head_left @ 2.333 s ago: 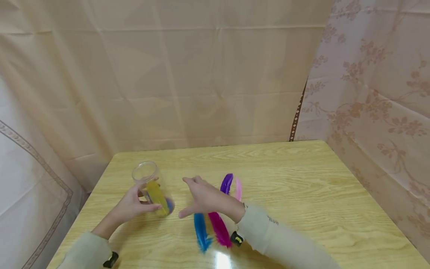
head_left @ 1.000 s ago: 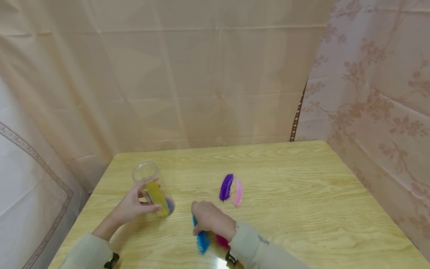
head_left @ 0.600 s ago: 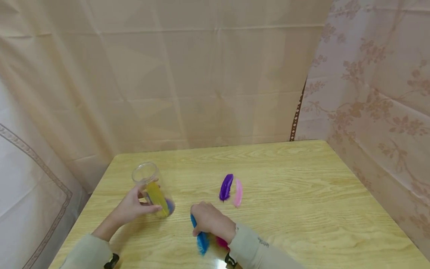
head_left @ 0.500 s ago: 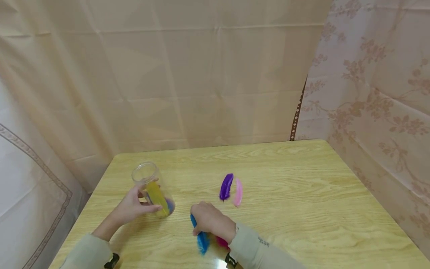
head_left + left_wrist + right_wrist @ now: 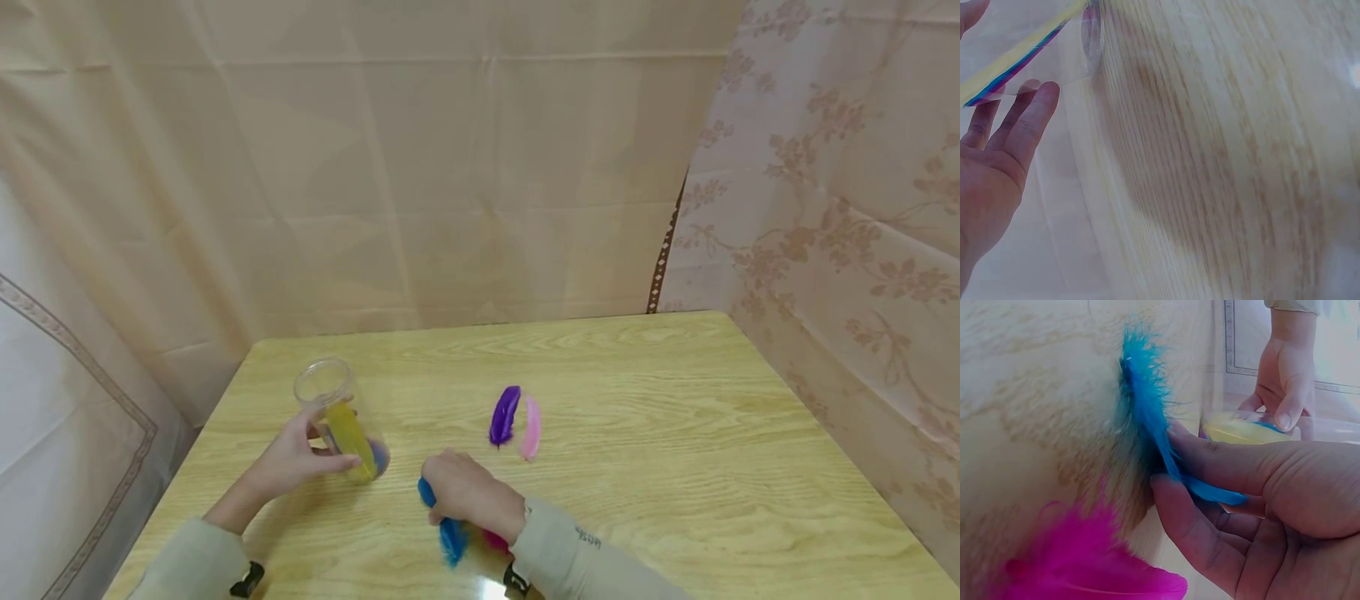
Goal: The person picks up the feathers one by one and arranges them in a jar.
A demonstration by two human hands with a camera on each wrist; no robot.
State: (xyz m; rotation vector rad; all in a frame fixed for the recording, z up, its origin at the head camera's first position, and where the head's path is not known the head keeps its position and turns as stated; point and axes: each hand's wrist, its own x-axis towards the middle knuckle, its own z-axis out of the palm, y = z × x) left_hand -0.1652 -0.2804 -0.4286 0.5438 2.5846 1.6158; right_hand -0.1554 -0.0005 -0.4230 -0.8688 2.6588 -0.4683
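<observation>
My left hand (image 5: pixel 296 458) grips a clear plastic cup (image 5: pixel 324 382) around its side at the table's left. Inside it lean a yellow feather (image 5: pixel 351 442) and something blue and purple near the bottom; the left wrist view shows blue and magenta edges beside the yellow. Thumb and forefinger of my right hand (image 5: pixel 472 492) pinch a blue feather (image 5: pixel 1147 406) by its middle, which bends there, its fluffy end close to the table. A magenta feather (image 5: pixel 1091 562) lies under my right wrist, mostly hidden in the head view.
Beyond my right hand, a purple feather (image 5: pixel 505 415) and a pale pink feather (image 5: pixel 532 427) lie side by side on the wooden table (image 5: pixel 675 433). Beige curtain (image 5: pixel 450 167) hangs behind the far edge, with a flowered cloth (image 5: pixel 847 208) at the right.
My right hand has come back from beside the cup to the blue feather and now pinches it, raising its upper end slightly leftward. The left hand and cup have stayed put.
</observation>
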